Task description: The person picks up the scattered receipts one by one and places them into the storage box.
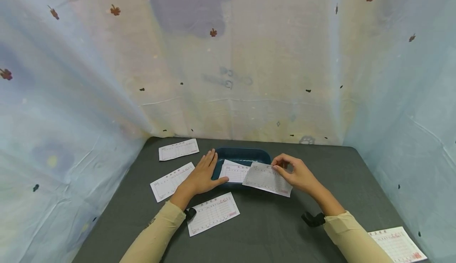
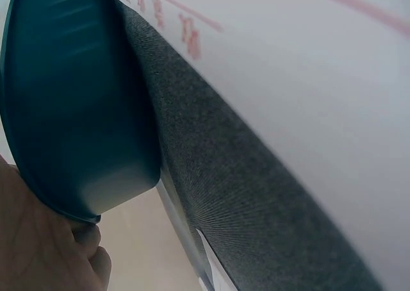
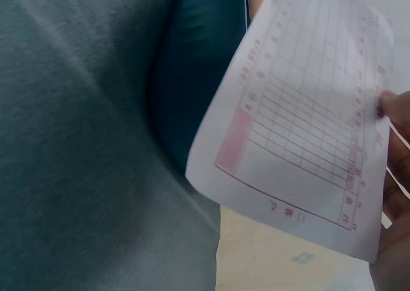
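A dark teal tray (image 1: 261,154) sits on the table, a printed paper form (image 1: 233,172) lying inside it. My right hand (image 1: 297,174) pinches another form (image 1: 267,178) by its upper edge, over the tray's right front side. In the right wrist view that form (image 3: 301,131) shows a red printed grid and tilts in front of the tray (image 3: 192,60). My left hand (image 1: 203,176) lies along the tray's left end with fingers straight and thumb out towards the near rim. The left wrist view shows the hand (image 2: 45,246) against the tray's rim (image 2: 57,211).
Left of the tray lie forms at the back (image 1: 178,149) and midway (image 1: 172,182). One more form (image 1: 213,213) rests beneath the left wrist. Another form (image 1: 397,243) is at the table's right edge. Patterned curtains (image 1: 249,108) enclose the dark grey table (image 1: 267,231).
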The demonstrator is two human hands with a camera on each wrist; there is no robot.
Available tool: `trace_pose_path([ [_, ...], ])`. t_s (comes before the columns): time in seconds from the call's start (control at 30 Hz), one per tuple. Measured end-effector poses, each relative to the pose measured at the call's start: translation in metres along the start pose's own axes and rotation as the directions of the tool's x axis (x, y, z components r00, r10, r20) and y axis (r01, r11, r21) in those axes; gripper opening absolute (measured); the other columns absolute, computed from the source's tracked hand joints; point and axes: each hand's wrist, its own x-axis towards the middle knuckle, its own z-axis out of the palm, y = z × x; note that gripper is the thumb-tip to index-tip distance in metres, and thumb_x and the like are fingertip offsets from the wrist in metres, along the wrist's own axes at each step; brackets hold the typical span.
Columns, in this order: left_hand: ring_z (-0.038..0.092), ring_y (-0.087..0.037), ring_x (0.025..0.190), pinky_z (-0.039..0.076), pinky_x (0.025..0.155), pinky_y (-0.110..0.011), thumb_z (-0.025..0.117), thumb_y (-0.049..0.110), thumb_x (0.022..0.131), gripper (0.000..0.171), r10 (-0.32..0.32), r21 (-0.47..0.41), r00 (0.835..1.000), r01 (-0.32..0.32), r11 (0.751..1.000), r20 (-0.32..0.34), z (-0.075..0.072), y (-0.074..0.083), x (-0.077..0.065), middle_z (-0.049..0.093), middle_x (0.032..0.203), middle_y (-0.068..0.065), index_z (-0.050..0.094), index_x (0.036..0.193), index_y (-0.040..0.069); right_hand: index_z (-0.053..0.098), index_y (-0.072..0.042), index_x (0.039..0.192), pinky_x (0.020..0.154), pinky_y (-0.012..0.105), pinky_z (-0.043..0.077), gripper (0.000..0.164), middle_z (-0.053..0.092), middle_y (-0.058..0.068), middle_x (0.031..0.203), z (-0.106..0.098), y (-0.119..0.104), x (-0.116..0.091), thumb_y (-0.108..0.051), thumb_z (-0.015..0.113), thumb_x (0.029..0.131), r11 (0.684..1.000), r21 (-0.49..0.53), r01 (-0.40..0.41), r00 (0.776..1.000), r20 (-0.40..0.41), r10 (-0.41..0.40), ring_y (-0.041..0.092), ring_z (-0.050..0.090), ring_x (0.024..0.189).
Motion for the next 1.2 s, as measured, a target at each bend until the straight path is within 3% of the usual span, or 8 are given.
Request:
trace_pose_path([
  [0.33, 0.0, -0.03, 0.167, 0.008, 0.134, -0.051, 0.047, 0.084, 0.097, 0.118, 0.007, 0.004, 1.0, -0.007, 1.0, 0.012, -0.002, 0.0, 0.0, 0.001, 0.18, -0.017, 0.01, 0.171, 0.0, 0.074, -0.021, 0.111, 0.075, 0.03, 0.051, 0.008, 0.073, -0.008, 0.1, 0.014, 0.003, 0.036, -0.016, 0.074, 0.104, 1.0, 0.021, -0.002, 0.997, -0.077, 0.003, 0.013, 0.06, 0.084],
  [0.6, 0.0, -0.03, 0.167, 0.01, 0.134, -0.052, 0.046, 0.085, 0.097, 0.118, 0.014, 0.008, 1.0, -0.014, 1.0, 0.012, -0.002, 0.0, 0.0, 0.003, 0.18, -0.018, 0.008, 0.171, 0.001, 0.077, -0.013, 0.11, 0.079, 0.043, 0.055, 0.009, 0.075, 0.0, 0.099, 0.03, 0.001, 0.058, -0.009, 0.075, 0.102, 0.996, 0.065, 0.069, 0.986, -0.153, -0.058, 0.015, 0.063, 0.085],
  [0.97, 0.003, -0.031, 0.167, 0.012, 0.134, -0.054, 0.05, 0.085, 0.096, 0.118, -0.002, -0.021, 1.0, 0.002, 1.0, -0.003, -0.002, 0.002, 0.001, 0.001, 0.181, -0.014, 0.012, 0.171, 0.002, 0.075, -0.016, 0.112, 0.076, 0.033, 0.052, 0.007, 0.073, -0.003, 0.101, 0.054, 0.008, 0.068, -0.015, 0.072, 0.105, 0.999, 0.038, 0.007, 1.0, -0.028, -0.006, 0.014, 0.059, 0.084],
  [1.2, 0.003, -0.031, 0.167, 0.012, 0.134, -0.053, 0.051, 0.085, 0.095, 0.119, -0.01, -0.029, 1.0, 0.01, 1.0, -0.008, -0.001, 0.003, 0.0, 0.001, 0.181, -0.014, 0.012, 0.172, 0.002, 0.075, -0.017, 0.11, 0.081, 0.036, 0.056, 0.007, 0.072, -0.005, 0.102, 0.064, 0.017, 0.07, -0.014, 0.073, 0.105, 1.0, -0.021, 0.011, 0.998, 0.057, -0.009, 0.013, 0.061, 0.091],
])
